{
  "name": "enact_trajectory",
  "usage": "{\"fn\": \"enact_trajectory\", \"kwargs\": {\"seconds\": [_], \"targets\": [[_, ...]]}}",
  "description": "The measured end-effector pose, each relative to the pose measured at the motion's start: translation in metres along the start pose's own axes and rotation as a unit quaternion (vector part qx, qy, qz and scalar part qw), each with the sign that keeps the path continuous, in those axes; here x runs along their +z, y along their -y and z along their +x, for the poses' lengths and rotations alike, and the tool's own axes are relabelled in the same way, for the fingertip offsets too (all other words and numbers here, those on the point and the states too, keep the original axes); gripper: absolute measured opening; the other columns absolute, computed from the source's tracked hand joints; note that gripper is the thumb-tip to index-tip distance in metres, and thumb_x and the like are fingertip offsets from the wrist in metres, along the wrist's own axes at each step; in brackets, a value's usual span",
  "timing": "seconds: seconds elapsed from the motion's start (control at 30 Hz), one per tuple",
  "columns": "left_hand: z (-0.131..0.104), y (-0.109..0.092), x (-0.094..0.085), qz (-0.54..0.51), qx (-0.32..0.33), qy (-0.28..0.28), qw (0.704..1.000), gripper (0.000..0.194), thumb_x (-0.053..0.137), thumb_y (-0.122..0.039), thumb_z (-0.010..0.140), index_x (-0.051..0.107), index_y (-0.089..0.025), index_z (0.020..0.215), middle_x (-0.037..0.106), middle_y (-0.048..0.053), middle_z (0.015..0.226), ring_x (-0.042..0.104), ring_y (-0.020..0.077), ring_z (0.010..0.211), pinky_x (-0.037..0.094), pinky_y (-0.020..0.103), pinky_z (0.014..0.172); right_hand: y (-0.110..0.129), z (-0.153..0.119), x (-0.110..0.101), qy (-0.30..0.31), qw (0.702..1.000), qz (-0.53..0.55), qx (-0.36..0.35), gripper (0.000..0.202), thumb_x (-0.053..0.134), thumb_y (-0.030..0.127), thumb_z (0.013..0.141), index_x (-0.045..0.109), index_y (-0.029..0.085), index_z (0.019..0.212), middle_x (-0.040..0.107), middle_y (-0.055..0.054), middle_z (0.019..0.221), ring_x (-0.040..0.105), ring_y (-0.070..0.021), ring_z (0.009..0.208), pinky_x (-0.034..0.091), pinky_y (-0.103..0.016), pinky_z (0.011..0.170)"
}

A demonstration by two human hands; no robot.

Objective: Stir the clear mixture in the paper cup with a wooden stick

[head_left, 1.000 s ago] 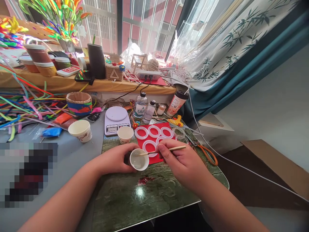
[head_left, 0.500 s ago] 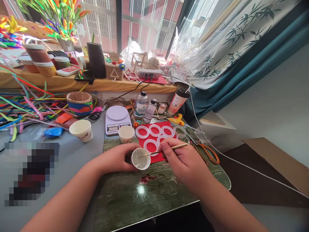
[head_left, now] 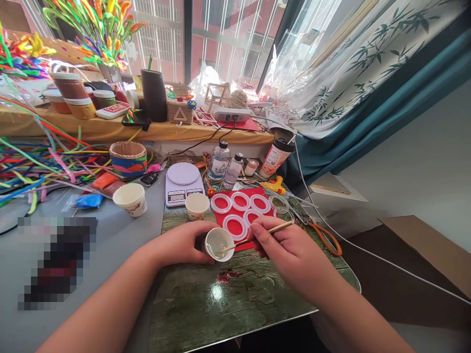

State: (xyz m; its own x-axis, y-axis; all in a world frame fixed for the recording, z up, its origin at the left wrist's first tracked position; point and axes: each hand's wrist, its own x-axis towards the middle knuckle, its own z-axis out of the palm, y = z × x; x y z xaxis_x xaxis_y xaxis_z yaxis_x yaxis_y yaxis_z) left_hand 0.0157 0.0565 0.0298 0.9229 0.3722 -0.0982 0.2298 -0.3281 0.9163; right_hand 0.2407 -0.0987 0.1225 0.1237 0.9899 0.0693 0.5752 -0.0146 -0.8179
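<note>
My left hand (head_left: 187,241) is wrapped round a white paper cup (head_left: 231,257), tilted slightly, with cloudy clear liquid (head_left: 217,241) inside. Between the thumb and fingers of my right hand (head_left: 274,240) is a thin wooden stick (head_left: 281,227), its tip dipping into the liquid. Just behind the hands, several white ring-shaped moulds (head_left: 234,227) lie on a red sheet (head_left: 217,220); my right hand partly covers one. Another paper cup (head_left: 196,206) stands beyond my left hand, in front of a lilac scale (head_left: 183,175).
Stacked paper cups (head_left: 130,200) stand at the left. Behind the red sheet are two clear bottles (head_left: 220,166), a small jar (head_left: 251,167), a drink cup (head_left: 275,158) and a yellow glue gun (head_left: 274,185). Orange-handled scissors (head_left: 327,241) lie right of my right hand. A white cable (head_left: 353,239) crosses the right side.
The whole view has shifted a little, so things appear further right. The stick's tip has moved lower within the held cup. Both hands keep their holds.
</note>
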Motion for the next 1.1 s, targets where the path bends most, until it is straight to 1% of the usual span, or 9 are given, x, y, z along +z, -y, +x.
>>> {"fn": "enact_trajectory", "kwargs": {"seconds": [0.07, 0.2, 0.3, 0.43, 0.63, 0.77, 0.87, 0.97, 1.1], "targets": [[-0.001, -0.001, 0.001, 0.013, 0.001, -0.009, 1.0, 0.063, 0.096, -0.024, 0.08, 0.077, -0.03, 0.14, 0.08, 0.004, 0.144, 0.073, 0.0335, 0.134, 0.056, 0.043, 0.114, -0.002, -0.002, 0.0, -0.012, 1.0, 0.017, 0.011, 0.045, 0.052, 0.052, 0.115, 0.066, 0.025, 0.082, 0.063, -0.001, 0.074, 0.06, -0.02, 0.069, 0.046, -0.033, 0.065], [-0.002, -0.003, 0.003, 0.026, 0.007, -0.034, 0.999, 0.062, 0.096, -0.025, 0.079, 0.075, -0.029, 0.137, 0.08, 0.004, 0.14, 0.074, 0.032, 0.13, 0.058, 0.041, 0.11, -0.008, -0.004, 0.0, 0.01, 0.999, 0.042, 0.016, 0.048, 0.051, 0.055, 0.117, 0.066, 0.025, 0.082, 0.061, 0.0, 0.075, 0.058, -0.0199, 0.071, 0.047, -0.033, 0.067], [-0.003, -0.002, 0.005, 0.043, 0.01, -0.056, 0.997, 0.059, 0.094, -0.025, 0.079, 0.074, -0.028, 0.135, 0.08, 0.004, 0.135, 0.075, 0.0313, 0.125, 0.059, 0.041, 0.107, -0.011, -0.005, 0.002, -0.015, 0.999, 0.046, 0.0, 0.051, 0.049, 0.059, 0.118, 0.062, 0.025, 0.081, 0.058, 0.0, 0.075, 0.055, -0.0195, 0.071, 0.045, -0.033, 0.065], [-0.003, -0.001, 0.005, 0.045, 0.004, -0.073, 0.996, 0.059, 0.093, -0.025, 0.079, 0.074, -0.027, 0.134, 0.079, 0.005, 0.134, 0.075, 0.0309, 0.123, 0.059, 0.04, 0.104, -0.012, -0.006, 0.005, 0.009, 0.998, 0.055, -0.02, 0.053, 0.047, 0.06, 0.119, 0.06, 0.025, 0.081, 0.06, 0.0, 0.076, 0.056, -0.0199, 0.073, 0.045, -0.033, 0.067], [-0.002, -0.001, 0.006, 0.05, 0.004, -0.073, 0.996, 0.057, 0.094, -0.026, 0.08, 0.074, -0.03, 0.133, 0.081, 0.002, 0.132, 0.077, 0.0292, 0.121, 0.059, 0.037, 0.103, -0.018, -0.008, 0.003, -0.022, 0.999, 0.037, -0.011, 0.056, 0.046, 0.064, 0.119, 0.061, 0.025, 0.081, 0.058, 0.0, 0.074, 0.054, -0.0198, 0.07, 0.043, -0.033, 0.065], [0.0, -0.003, 0.007, 0.057, 0.005, -0.084, 0.995, 0.054, 0.095, -0.028, 0.08, 0.074, -0.029, 0.13, 0.082, 0.001, 0.129, 0.078, 0.0289, 0.118, 0.059, 0.036, 0.099, -0.022, -0.011, 0.003, -0.004, 0.998, 0.07, -0.001, 0.057, 0.046, 0.069, 0.118, 0.065, 0.025, 0.086, 0.061, -0.001, 0.077, 0.057, -0.0203, 0.072, 0.046, -0.033, 0.066], [0.002, -0.005, 0.008, 0.084, -0.002, -0.094, 0.992, 0.056, 0.098, -0.028, 0.077, 0.073, -0.028, 0.127, 0.083, 0.001, 0.127, 0.078, 0.0302, 0.117, 0.058, 0.038, 0.098, -0.024, -0.013, 0.005, -0.026, 0.997, 0.076, 0.005, 0.059, 0.046, 0.071, 0.117, 0.066, 0.025, 0.087, 0.062, -0.001, 0.078, 0.058, -0.0203, 0.073, 0.047, -0.034, 0.067], [0.003, -0.008, 0.008, 0.124, -0.009, -0.098, 0.987, 0.056, 0.1, -0.031, 0.076, 0.073, -0.028, 0.124, 0.083, 0.002, 0.124, 0.078, 0.0315, 0.114, 0.058, 0.038, 0.094, -0.023, -0.013, 0.005, -0.003, 0.996, 0.094, 0.01, 0.059, 0.046, 0.073, 0.117, 0.067, 0.025, 0.09, 0.064, -0.002, 0.079, 0.061, -0.0206, 0.074, 0.049, -0.034, 0.067], [0.003, -0.01, 0.007, 0.163, -0.002, -0.099, 0.982, 0.057, 0.101, -0.034, 0.077, 0.073, -0.028, 0.127, 0.083, 0.004, 0.125, 0.079, 0.0332, 0.114, 0.058, 0.039, 0.094, -0.022, -0.012, 0.003, 0.009, 0.996, 0.092, 0.001, 0.058, 0.046, 0.072, 0.117, 0.067, 0.025, 0.091, 0.066, -0.002, 0.082, 0.062, -0.0209, 0.077, 0.05, -0.034, 0.069]]}}
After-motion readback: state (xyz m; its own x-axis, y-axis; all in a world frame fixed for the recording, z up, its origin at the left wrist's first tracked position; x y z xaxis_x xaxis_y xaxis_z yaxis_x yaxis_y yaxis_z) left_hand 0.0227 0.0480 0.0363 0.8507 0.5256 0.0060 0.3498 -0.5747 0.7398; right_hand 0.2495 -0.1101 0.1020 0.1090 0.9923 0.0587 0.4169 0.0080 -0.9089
